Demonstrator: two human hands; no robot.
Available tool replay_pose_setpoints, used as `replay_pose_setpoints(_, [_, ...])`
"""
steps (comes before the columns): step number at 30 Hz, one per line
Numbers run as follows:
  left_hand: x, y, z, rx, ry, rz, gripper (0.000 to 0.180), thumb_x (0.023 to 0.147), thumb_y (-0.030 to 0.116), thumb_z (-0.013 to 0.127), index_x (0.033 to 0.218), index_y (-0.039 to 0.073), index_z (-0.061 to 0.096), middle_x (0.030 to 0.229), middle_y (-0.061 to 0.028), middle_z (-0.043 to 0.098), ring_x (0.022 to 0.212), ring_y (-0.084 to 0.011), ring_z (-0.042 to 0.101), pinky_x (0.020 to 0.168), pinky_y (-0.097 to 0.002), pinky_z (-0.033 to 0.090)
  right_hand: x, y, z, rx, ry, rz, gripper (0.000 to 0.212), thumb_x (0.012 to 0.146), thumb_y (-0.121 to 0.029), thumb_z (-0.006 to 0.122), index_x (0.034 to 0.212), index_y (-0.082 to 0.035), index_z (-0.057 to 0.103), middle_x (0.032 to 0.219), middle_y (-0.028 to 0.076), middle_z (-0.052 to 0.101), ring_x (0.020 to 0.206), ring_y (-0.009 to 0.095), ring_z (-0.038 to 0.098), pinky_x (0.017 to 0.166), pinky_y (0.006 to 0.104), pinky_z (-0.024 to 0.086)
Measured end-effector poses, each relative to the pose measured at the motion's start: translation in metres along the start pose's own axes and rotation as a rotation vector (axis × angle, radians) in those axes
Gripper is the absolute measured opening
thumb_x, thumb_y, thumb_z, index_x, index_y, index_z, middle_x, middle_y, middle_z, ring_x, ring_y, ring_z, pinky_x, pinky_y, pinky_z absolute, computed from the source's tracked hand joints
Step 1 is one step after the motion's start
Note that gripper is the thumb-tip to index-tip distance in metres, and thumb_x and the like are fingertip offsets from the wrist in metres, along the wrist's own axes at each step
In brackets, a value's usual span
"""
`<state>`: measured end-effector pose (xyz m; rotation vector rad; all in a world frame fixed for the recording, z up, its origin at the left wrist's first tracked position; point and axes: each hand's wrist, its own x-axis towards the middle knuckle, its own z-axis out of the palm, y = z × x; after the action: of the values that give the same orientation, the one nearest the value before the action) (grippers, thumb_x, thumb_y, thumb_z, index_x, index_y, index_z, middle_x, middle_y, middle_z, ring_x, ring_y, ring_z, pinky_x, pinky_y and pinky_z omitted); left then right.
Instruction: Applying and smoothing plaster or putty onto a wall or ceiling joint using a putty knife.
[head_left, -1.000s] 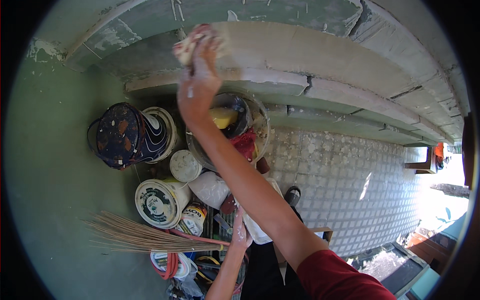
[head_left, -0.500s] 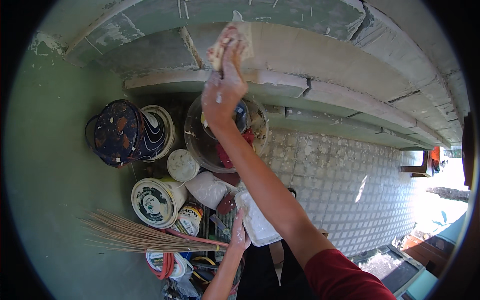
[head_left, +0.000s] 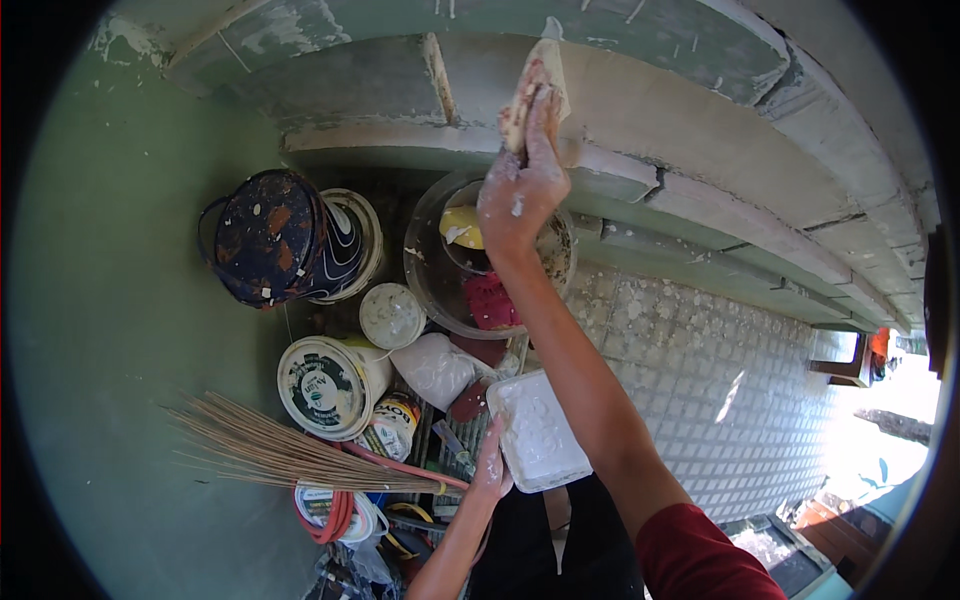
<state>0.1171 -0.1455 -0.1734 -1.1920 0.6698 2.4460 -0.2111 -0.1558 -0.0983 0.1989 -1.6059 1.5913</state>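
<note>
My right hand [head_left: 524,190], smeared with white paste, reaches up to the greyish-green ledged wall. It grips a pale cream putty spreader [head_left: 556,78], whose tip shows a white dab near the upper ledge; whether the blade touches the surface I cannot tell. Low in front of my body, my left hand [head_left: 490,462] holds a white rectangular tub [head_left: 503,400] by its left side. White paste [head_left: 540,435] fills it, partly hidden behind my right forearm.
Below the ledge stands a clear round basin [head_left: 425,300] holding a yellow item and a red cloth [head_left: 490,300]. At left are a dark paint-spattered bucket [head_left: 260,235], a lidded white pail [head_left: 322,388], a small white tub [head_left: 391,316] and a stick broom [head_left: 290,450]. Patterned tiles [head_left: 680,360] extend right.
The whole view has shifted, so the buckets and basin appear farther right. My right hand and the spreader have moved slightly right along the wall. My left hand still holds the tub.
</note>
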Motion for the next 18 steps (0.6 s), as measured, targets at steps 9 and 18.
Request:
replay_pose_setpoints(9, [-0.003,0.005,-0.020,-0.036,0.001,0.037,0.063,0.095,0.046,0.045,0.141,0.005,0.034,0.138,-0.0136,0.046,0.126,-0.0279,0.046,0.107,-0.0421,0.035,-0.018,0.011,0.005,-0.146,-0.398,-0.176,0.062,0.069,0.009,0.048,0.131,0.006,0.047,0.136,0.029,0.043,0.125,0.045,0.042,0.105,0.0443,0.036])
replay_pose_setpoints(18, [-0.006,0.011,-0.018,-0.149,-0.049,0.088,0.062,0.094,0.045,0.049,0.138,0.004,0.037,0.134,-0.0120,0.050,0.122,-0.0249,0.050,0.105,-0.0394,0.038,0.035,-0.011,-0.034,-0.312,-0.534,-0.438,0.067,0.062,0.013,0.051,0.128,-0.001,0.053,0.138,0.017,0.046,0.126,0.039,0.045,0.094,0.0409,0.049])
